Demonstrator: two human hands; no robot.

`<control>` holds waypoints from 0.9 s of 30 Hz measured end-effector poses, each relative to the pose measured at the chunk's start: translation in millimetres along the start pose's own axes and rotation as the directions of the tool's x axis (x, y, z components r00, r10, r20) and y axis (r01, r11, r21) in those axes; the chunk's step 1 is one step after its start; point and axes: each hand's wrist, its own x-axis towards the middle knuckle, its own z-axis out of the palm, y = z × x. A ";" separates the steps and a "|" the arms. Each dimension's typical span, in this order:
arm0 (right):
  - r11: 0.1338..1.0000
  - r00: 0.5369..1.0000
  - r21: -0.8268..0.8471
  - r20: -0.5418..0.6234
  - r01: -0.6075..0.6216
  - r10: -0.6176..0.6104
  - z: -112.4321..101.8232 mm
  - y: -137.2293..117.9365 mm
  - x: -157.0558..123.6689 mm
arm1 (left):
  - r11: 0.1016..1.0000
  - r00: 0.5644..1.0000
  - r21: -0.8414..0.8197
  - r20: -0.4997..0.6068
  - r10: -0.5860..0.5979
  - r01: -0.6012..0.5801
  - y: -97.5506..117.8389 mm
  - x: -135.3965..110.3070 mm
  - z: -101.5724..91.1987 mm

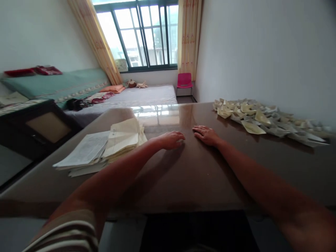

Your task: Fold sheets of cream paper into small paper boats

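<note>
Both my hands rest on a glossy brown table [189, 171]. My left hand [170, 139] lies palm down with its fingers loosely curled and nothing in it, just right of a stack of printed paper sheets [105, 148]. My right hand [206, 134] lies flat beside it, fingers stretched out, empty. The two hands are a short gap apart near the table's middle. A heap of several folded paper boats [262, 119] lies along the table's right side by the wall, a forearm's length from my right hand.
A bed [147, 96] with clothes and a soft toy stands beyond the table under a window. A pink chair [184, 81] stands in the far corner. A dark cabinet [39, 127] is at the left. A white wall [262, 52] runs along the right.
</note>
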 end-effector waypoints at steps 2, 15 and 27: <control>1.000 1.000 0.001 -0.017 0.017 -0.017 0.9 1.9 -0.2 | 0.997 0.998 0.050 -0.035 -0.061 0.063 -10.8 -32.6 -30.5; 0.998 0.997 -0.020 -0.044 0.057 -0.058 4.6 6.8 0.0 | 0.770 0.750 -0.006 0.233 -0.620 0.638 -63.7 -172.9 -107.5; 0.999 0.997 -0.023 -0.059 0.045 -0.047 7.8 9.5 -0.4 | 0.832 0.831 -0.098 0.194 -0.522 0.546 -77.7 -180.6 -105.1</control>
